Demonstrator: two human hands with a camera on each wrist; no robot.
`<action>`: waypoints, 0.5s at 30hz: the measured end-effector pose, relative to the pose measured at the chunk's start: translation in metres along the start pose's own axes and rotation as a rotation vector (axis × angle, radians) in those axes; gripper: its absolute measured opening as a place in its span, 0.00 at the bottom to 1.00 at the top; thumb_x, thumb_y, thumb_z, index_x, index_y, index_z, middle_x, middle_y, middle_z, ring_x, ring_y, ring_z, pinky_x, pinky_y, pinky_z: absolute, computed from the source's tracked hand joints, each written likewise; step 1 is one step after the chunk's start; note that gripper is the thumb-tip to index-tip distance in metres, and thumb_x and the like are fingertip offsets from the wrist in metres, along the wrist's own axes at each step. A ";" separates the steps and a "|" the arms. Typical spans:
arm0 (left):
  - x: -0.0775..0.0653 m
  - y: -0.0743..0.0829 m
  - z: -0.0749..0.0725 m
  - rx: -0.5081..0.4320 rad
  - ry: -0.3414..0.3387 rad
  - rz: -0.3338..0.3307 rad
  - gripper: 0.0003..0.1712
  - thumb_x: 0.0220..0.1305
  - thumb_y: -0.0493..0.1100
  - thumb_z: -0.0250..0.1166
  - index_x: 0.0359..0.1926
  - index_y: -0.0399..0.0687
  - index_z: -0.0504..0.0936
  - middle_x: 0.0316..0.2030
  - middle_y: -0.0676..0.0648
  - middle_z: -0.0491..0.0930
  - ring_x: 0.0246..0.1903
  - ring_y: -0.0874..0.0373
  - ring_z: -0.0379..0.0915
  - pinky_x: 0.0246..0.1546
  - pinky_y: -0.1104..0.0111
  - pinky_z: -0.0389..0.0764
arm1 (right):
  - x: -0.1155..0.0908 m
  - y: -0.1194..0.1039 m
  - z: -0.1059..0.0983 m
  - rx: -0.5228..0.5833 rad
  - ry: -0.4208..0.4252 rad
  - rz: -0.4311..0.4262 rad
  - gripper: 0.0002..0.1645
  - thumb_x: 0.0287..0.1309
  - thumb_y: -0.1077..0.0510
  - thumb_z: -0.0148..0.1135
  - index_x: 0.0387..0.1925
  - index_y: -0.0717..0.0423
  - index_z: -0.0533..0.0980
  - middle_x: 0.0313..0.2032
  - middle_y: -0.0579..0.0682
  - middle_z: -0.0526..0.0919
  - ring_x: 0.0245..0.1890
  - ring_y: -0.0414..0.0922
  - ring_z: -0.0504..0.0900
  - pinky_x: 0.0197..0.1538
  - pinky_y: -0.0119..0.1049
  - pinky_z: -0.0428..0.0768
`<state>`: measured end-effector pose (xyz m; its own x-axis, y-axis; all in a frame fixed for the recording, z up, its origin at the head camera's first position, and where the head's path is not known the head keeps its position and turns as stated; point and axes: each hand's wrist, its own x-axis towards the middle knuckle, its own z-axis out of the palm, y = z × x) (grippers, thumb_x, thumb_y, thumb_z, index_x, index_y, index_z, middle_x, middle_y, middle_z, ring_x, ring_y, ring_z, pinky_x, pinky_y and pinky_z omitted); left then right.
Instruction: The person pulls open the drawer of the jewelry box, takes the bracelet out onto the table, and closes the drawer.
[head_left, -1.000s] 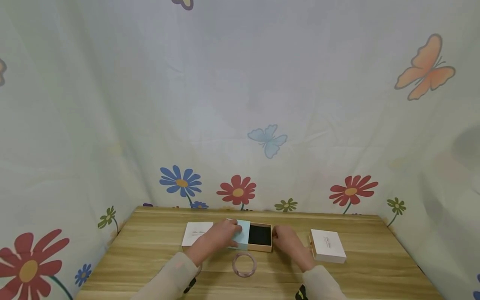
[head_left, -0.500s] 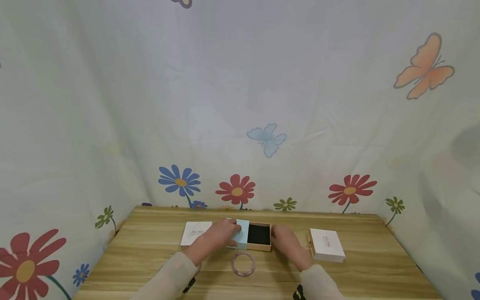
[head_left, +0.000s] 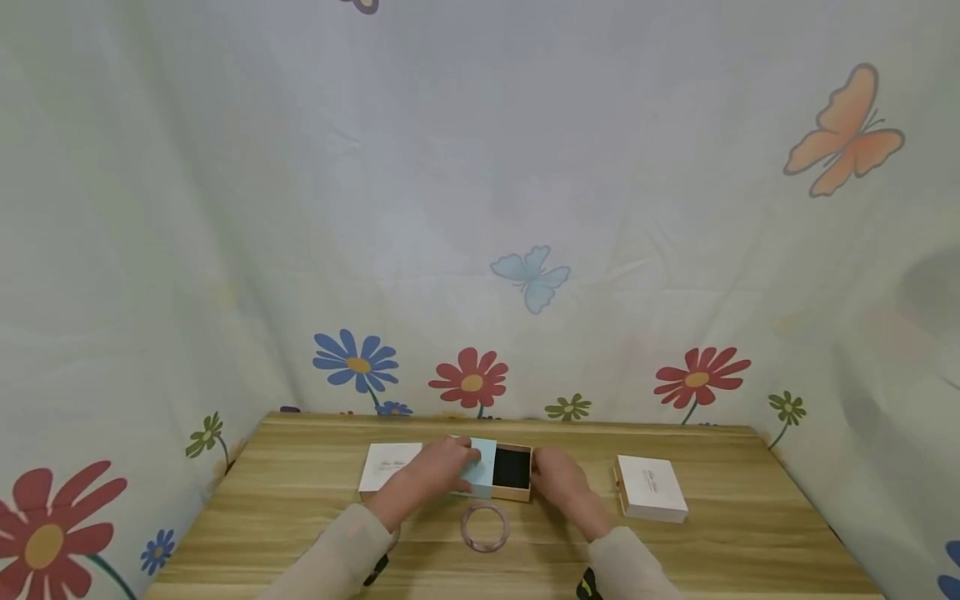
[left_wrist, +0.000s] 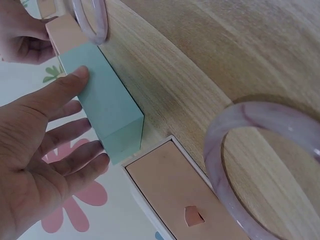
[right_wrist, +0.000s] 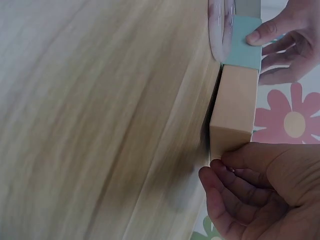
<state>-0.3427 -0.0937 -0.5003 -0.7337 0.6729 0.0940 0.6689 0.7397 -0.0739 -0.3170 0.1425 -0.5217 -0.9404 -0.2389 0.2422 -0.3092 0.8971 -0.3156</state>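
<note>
A light blue box sleeve (head_left: 483, 468) lies on the table with its tan drawer (right_wrist: 234, 100) partly out to the right; the drawer has a black lining (head_left: 512, 468). My left hand (head_left: 442, 465) grips the sleeve, thumb on its front side and fingers over the top, as the left wrist view shows. At the drawer's outer end is my right hand (head_left: 558, 481), its thumb and curled fingers (right_wrist: 212, 192) pressed to the lower edge there. A purple-white bangle (head_left: 486, 547) lies in front of the blue box.
Left of the sleeve sits a white box (head_left: 386, 468) with a tan end, and a second bangle (left_wrist: 215, 135) lies before it, mostly behind my left forearm in the head view. Another white box (head_left: 654, 487) stands to the right. A flowered curtain (head_left: 637, 250) hangs behind the table.
My right hand has moved left together with the drawer, so less of the drawer shows outside the sleeve. The left hand keeps its grip on the sleeve.
</note>
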 end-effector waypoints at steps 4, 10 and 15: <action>0.000 0.001 -0.001 -0.001 0.003 0.009 0.24 0.52 0.55 0.80 0.48 0.51 0.87 0.41 0.50 0.80 0.38 0.58 0.78 0.39 0.66 0.82 | 0.001 -0.005 0.001 0.006 0.013 0.016 0.10 0.54 0.69 0.66 0.22 0.58 0.74 0.21 0.47 0.75 0.21 0.41 0.69 0.24 0.38 0.72; 0.000 0.003 -0.001 0.004 -0.004 0.006 0.24 0.52 0.54 0.80 0.47 0.51 0.87 0.40 0.50 0.80 0.37 0.58 0.78 0.39 0.67 0.82 | 0.001 -0.010 0.003 -0.037 0.039 -0.011 0.13 0.53 0.68 0.68 0.21 0.56 0.73 0.19 0.46 0.73 0.21 0.41 0.68 0.24 0.38 0.72; -0.002 0.003 -0.002 0.010 -0.008 0.003 0.23 0.52 0.54 0.80 0.47 0.51 0.87 0.41 0.50 0.80 0.37 0.58 0.78 0.39 0.66 0.82 | 0.004 -0.014 0.003 -0.046 0.036 -0.011 0.15 0.54 0.67 0.69 0.20 0.55 0.72 0.19 0.46 0.72 0.20 0.41 0.68 0.24 0.39 0.72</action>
<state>-0.3394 -0.0930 -0.4981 -0.7329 0.6750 0.0854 0.6697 0.7378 -0.0840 -0.3165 0.1279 -0.5192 -0.9309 -0.2359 0.2788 -0.3118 0.9109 -0.2703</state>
